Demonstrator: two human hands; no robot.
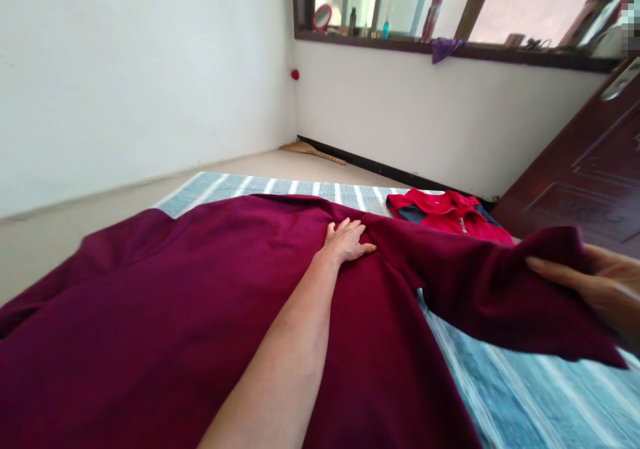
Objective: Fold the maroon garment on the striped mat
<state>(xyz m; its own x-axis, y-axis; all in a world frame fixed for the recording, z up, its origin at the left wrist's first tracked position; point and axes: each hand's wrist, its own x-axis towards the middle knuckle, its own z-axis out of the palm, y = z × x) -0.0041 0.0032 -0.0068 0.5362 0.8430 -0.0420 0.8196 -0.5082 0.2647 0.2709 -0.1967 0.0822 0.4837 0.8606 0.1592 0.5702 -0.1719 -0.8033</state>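
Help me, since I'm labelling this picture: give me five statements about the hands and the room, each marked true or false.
1. The left hand rests on the maroon top. True.
2. The right hand is empty. False: it holds a sleeve.
3. The red garment lies beyond the sleeve. True.
4. The mirror stands on the floor. False: it stands on the windowsill.
5. A purple cloth hangs over the windowsill. True.

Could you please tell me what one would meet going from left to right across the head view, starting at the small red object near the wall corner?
Small red object → left hand on the maroon garment → red-and-navy garment → right hand gripping the maroon sleeve.
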